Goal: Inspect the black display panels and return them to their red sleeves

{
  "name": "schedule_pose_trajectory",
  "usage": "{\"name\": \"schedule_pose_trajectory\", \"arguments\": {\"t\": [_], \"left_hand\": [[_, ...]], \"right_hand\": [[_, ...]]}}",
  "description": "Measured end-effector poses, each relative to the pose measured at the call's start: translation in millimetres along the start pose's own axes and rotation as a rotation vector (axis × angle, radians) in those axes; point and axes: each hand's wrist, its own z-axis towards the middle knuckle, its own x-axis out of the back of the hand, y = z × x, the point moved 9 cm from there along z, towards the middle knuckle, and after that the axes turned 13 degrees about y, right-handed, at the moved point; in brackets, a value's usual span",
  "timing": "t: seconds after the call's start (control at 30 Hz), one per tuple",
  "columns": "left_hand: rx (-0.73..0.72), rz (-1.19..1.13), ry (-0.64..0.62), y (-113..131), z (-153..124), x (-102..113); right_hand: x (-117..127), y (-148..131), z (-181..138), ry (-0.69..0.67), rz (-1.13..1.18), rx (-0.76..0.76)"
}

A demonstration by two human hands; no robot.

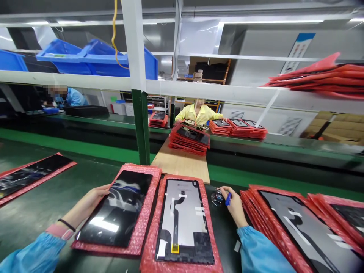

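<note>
My left hand (98, 195) grips the left edge of a tablet screen panel (122, 208), whose glossy black face is turned up. The panel is over pink bubble wrap (150, 197). My right hand (233, 204) is closed around a blue pen-like tool (228, 198), beside a small shiny round container (217, 198); the tool's tip cannot be made out. Between my hands lies a second screen panel (186, 212), back up, with a grey plate, a black flex cable, white tape pieces and a yellow-edged tab. It rests on a red bubble-wrap sleeve (148, 254).
Red sleeves with panels (307, 227) are stacked at the right. Another panel (34, 174) lies far left. A wooden board (182, 165) bears a stack of sleeves (189, 140). A green post (140, 129) rises ahead; a co-worker in yellow (199, 113) sits beyond.
</note>
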Motion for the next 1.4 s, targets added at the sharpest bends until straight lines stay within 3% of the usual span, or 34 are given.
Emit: {"name": "schedule_pose_trajectory", "arguments": {"t": [0.17,0.3,0.37,0.43,0.6,0.7,0.83,0.93,1.13,1.4], "left_hand": [[-0.128,0.051,0.132,11,10,2],[-0.305,0.074,0.279,35,7,10],[-0.374,0.067,0.280,45,-1,3],[-0.391,0.056,0.211,47,-12,-15],[-0.266,0.017,-0.073,17,-49,-81],[-0.127,0.001,-0.243,-9,-74,-116],[0.036,-0.031,-0.397,-30,-104,-144],[0.131,-0.051,-0.412,-36,-113,-152],[0.151,-0.049,-0.365,-36,-112,-158],[0.319,-0.047,-0.276,-38,-100,-160]], "right_hand": [[9,-17,-10,0.099,0.093,0.064],[25,-42,-31,0.248,0.196,0.108],[20,-54,-48,0.219,0.236,0.091],[3,-64,-69,0.098,0.267,0.041],[-46,-81,-119,-0.228,0.324,-0.079],[-54,-86,-131,-0.275,0.250,-0.056],[-53,-88,-137,-0.267,0.088,0.028],[-54,-90,-139,-0.259,-0.020,0.091],[-62,-99,-144,-0.297,-0.114,0.155],[-58,-92,-138,-0.263,-0.024,0.086]]}}
